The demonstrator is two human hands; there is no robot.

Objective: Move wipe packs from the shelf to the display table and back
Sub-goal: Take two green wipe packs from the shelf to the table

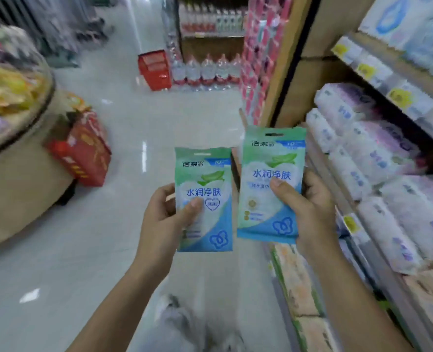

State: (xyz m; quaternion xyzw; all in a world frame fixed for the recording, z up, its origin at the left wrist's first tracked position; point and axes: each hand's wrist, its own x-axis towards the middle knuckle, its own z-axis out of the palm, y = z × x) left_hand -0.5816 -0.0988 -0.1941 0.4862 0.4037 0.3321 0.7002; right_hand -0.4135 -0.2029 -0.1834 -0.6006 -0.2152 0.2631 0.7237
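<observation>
**Now one wipe pack in each hand, out in the aisle**

On the head view I see the left hand (164,212) gripping the left wipe pack (205,174) upright. Its thumb lies across the front and its fingers (166,193) are curled round the pack's left edge. The right hand (309,207) grips the right wipe pack (271,158) the same way, thumb on the face and fingers (309,179) wrapped behind the right edge. That pack sits a little higher.

The two packs are side by side, nearly touching, held in the air over the pale floor (134,123). The shelf (378,72) runs along the right, stacked with tissue packs (357,138). The round display surface (32,118) stands well apart on the left, with a red carton (83,151) at its foot. Farther down the aisle I see a red basket (155,69) beside water bottles (205,69).
</observation>
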